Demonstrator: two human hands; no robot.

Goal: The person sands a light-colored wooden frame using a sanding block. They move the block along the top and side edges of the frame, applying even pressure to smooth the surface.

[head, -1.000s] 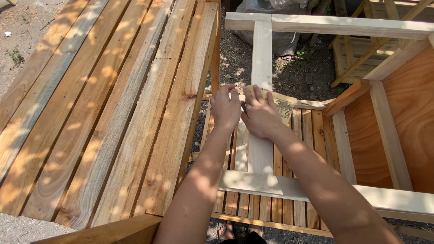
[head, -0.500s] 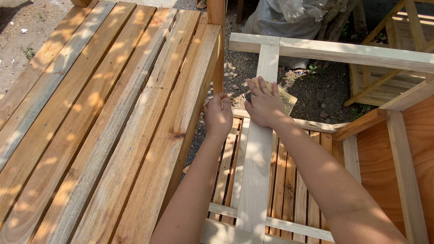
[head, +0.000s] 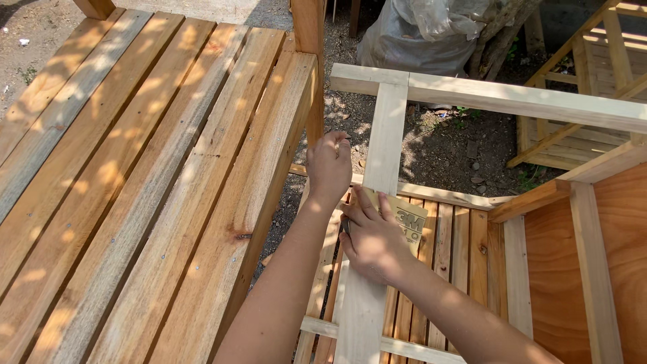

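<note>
Head view: my right hand now lower on pale upright slat, flat on sandpaper sheet. Left hand closed loosely at slat's left edge, contents unclear. Hands separated since earlier; sanding stroke under way, I judge.

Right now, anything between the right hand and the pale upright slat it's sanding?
Only the sandpaper sheet: the right hand presses it flat on the pale slat. The left hand sits beside the slat's left edge, not across it. Nothing else visible intervenes.
</note>
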